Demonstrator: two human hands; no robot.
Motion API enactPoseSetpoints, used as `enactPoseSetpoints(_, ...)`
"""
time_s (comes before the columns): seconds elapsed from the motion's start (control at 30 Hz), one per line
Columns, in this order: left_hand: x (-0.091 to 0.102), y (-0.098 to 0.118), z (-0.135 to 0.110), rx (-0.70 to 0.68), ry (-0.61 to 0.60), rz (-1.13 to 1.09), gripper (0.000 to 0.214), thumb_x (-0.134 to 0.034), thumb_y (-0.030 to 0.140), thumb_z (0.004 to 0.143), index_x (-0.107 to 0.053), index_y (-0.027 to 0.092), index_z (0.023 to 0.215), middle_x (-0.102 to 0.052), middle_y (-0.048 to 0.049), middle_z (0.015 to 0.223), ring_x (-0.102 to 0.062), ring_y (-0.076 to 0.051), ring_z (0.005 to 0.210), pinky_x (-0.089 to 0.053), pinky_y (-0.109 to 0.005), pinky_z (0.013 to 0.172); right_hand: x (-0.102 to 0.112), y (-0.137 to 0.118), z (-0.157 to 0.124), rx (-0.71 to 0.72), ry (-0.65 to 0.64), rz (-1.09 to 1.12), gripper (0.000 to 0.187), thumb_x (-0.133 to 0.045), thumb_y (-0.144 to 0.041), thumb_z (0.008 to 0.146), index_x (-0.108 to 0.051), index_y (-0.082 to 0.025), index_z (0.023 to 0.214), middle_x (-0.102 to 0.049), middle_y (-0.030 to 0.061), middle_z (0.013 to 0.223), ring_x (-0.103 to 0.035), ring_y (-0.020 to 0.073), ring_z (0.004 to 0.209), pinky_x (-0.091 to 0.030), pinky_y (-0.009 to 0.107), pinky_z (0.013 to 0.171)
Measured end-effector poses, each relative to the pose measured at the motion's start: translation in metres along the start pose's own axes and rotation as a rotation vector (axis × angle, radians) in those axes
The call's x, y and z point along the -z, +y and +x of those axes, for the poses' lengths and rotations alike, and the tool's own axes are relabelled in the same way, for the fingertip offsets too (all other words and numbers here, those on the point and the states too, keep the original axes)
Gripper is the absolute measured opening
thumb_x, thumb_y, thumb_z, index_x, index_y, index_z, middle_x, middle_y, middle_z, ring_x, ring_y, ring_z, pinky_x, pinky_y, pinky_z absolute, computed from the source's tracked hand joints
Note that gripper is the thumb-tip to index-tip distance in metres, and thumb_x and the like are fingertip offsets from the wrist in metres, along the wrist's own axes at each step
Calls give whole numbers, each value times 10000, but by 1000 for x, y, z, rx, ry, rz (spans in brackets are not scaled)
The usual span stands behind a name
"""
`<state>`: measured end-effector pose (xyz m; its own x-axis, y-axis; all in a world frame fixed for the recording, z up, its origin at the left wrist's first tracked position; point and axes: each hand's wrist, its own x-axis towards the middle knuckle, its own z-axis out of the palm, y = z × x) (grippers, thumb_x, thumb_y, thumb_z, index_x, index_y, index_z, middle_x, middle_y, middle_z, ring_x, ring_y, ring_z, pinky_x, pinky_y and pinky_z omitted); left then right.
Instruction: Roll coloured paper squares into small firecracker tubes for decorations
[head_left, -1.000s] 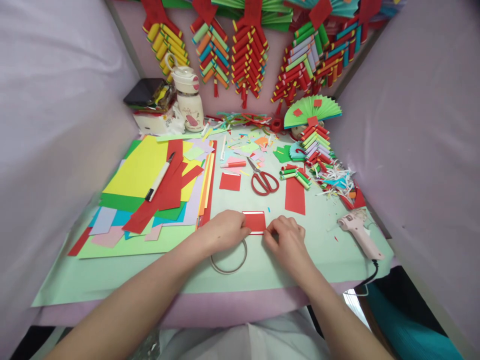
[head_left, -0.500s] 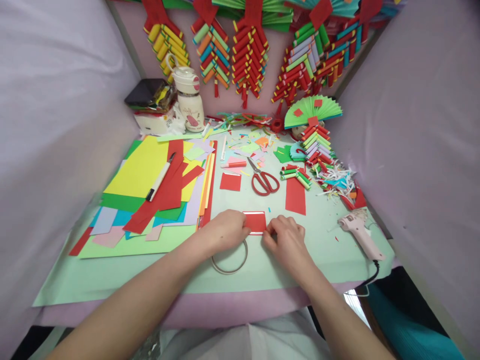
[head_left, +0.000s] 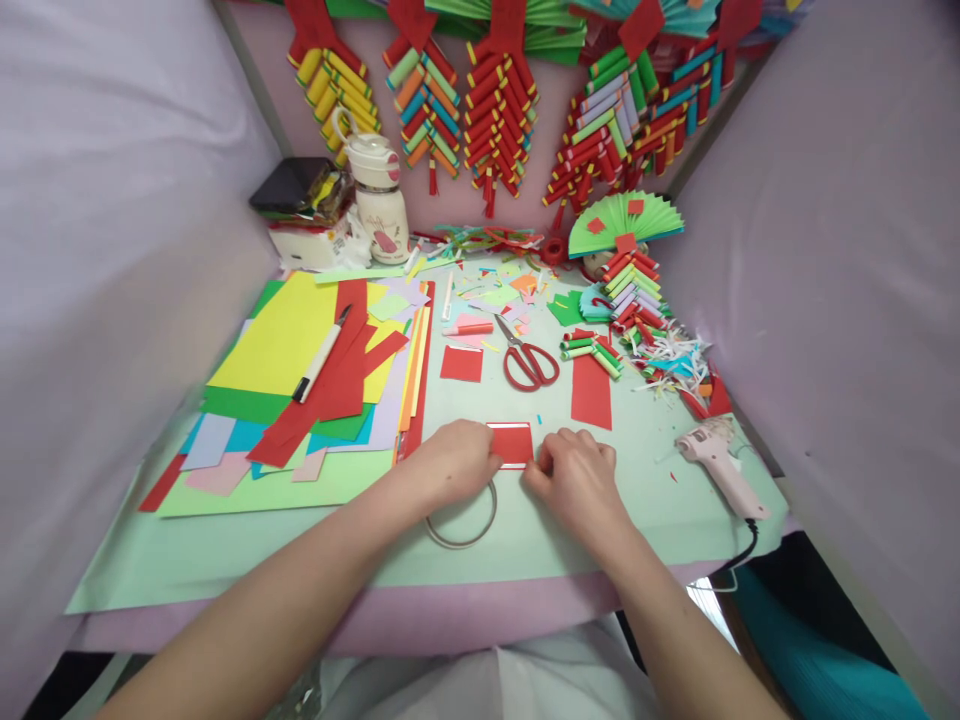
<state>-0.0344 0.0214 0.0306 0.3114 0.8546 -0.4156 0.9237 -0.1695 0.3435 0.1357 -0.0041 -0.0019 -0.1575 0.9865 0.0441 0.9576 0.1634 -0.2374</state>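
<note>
A small red paper piece (head_left: 511, 447) lies flat on the table, with white tape-like strips along its top and bottom edges. My left hand (head_left: 459, 462) is closed at its left side, thumb and finger by the lower left corner. At the lower right corner my right hand (head_left: 574, 475) pinches with curled fingers, most of which hide their tips. A thin grey ring (head_left: 465, 543), which looks like a narrow tape roll, lies just below my left hand, partly covered by it. Red-handled scissors (head_left: 529, 366) rest beyond the hands, near another red square (head_left: 461, 364).
Coloured paper sheets (head_left: 270, 345) with a pen-like cutter (head_left: 322, 355) are stacked at left. Rolled paper tubes (head_left: 592, 352), a red strip (head_left: 591, 393) and a glue gun (head_left: 721, 468) lie at right. A bottle (head_left: 381, 215) stands behind; paper firecracker strings (head_left: 495, 120) hang at the back.
My right hand has shifted very slightly at the paper's right edge. The ring has moved a touch to the right. The red paper stays almost in place.
</note>
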Motion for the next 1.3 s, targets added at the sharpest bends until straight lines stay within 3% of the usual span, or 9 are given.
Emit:
enactPoseSetpoints(0.17,-1,0,0,-16,12,3,253,-408,263,780,-632,163,723,-661,-114,744,-604,-237,677,-327,-304,519,1,11,-10,22,135,132,83,-545,-176,773,-520,-193,696,-567,5,749,-493,182,795,-301,321,725)
enactPoseSetpoints(0.23,-1,0,0,-20,15,0,259,-408,264,782,-642,160,742,-667,-120,764,-605,-238,688,-345,-305,537,1,12,-16,149,165,243,51,-518,-153,814,-550,-191,822,-591,21,849,-508,182,854,-346,325,774)
enactPoseSetpoints(0.3,-1,-1,0,-16,11,-9,259,-413,268,783,-647,161,763,-673,-120,786,-607,-236,700,-359,-303,548,-1,11,-23,306,151,308,142,-477,-126,851,-567,-184,943,-600,49,958,-510,185,919,-383,325,813)
enactPoseSetpoints(0.4,-1,-1,0,-14,10,-16,253,-414,269,788,-643,163,765,-676,-114,795,-609,-230,699,-360,-297,540,-5,5,-29,424,113,248,246,-442,-94,871,-572,-164,1067,-593,85,1049,-501,203,969,-412,338,838)
enactPoseSetpoints(0.77,8,-6,-7,7,31,-11,268,-425,348,809,-595,173,697,-660,-99,763,-603,-215,683,-346,-284,523,-1,-10,-42,420,8,-192,349,-465,-87,871,-519,-160,1208,-595,111,1079,-506,236,965,-387,362,760)
enactPoseSetpoints(1.0,11,-23,-7,-84,5,-67,167,-483,314,758,-583,196,694,-652,-33,751,-575,-160,663,-356,-251,537,4,-19,-43,405,6,-262,436,-446,-74,862,-469,-204,1278,-598,101,1029,-505,237,933,-340,375,738)
enactPoseSetpoints(1.3,12,-20,-7,-84,5,-68,134,-481,289,735,-568,195,693,-650,-30,765,-567,-155,658,-346,-248,520,6,-25,-41,398,12,-274,458,-454,-76,862,-453,-228,1294,-588,90,1015,-503,232,936,-306,401,795)
